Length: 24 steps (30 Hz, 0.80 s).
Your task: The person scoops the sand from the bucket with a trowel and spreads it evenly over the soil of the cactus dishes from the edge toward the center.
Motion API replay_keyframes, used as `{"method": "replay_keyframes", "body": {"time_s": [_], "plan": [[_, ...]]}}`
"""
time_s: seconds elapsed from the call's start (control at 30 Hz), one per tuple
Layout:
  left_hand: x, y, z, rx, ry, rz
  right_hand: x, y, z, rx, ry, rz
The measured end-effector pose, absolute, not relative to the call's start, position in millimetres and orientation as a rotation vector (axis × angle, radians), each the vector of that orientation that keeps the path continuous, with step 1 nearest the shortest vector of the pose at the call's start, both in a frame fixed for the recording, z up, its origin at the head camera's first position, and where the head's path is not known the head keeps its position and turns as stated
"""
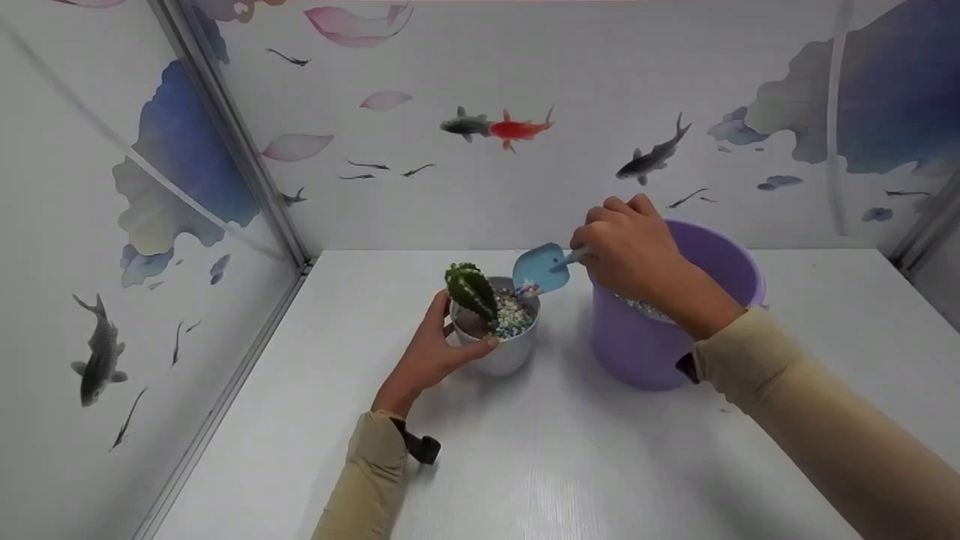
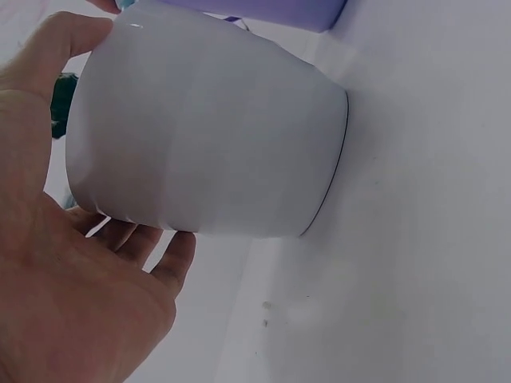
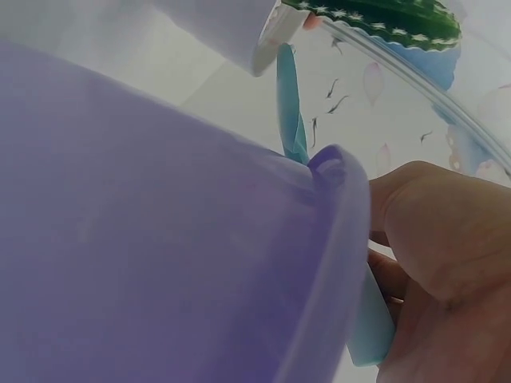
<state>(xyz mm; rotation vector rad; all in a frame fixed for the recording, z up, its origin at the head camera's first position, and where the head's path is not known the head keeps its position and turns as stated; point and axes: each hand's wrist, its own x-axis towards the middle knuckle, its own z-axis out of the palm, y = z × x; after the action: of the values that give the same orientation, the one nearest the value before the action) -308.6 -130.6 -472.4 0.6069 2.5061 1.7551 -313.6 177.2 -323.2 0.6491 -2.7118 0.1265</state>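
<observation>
A green cactus (image 1: 471, 291) leans to the left in a white pot (image 1: 504, 358) partly filled with coloured pebbles (image 1: 514, 313). My left hand (image 1: 435, 349) grips the pot's left side, thumb at the front rim and fingers around the back; the left wrist view shows the pot wall (image 2: 207, 128) between thumb and fingers. My right hand (image 1: 630, 244) holds a small blue shovel (image 1: 541, 268) by its handle. The shovel's blade tilts down over the pot's right rim, with some pebbles at its tip. In the right wrist view the bucket hides part of the shovel.
A purple bucket (image 1: 637, 352) stands right of the pot, beneath my right forearm, with pebbles (image 1: 643, 307) visible inside. The white table (image 1: 525, 457) meets a back wall (image 1: 465, 202) painted with fish and petals, and a side panel (image 1: 45, 300) on the left.
</observation>
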Motion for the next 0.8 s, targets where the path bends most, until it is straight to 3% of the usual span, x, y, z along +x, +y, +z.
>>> {"method": "replay_keyframes", "body": {"time_s": [0.8], "plan": [[-292.9,-110.0,-468.0,0.386,2.765,1.654,-313.4,177.5,-326.9,0.648,-2.688,0.143]]}}
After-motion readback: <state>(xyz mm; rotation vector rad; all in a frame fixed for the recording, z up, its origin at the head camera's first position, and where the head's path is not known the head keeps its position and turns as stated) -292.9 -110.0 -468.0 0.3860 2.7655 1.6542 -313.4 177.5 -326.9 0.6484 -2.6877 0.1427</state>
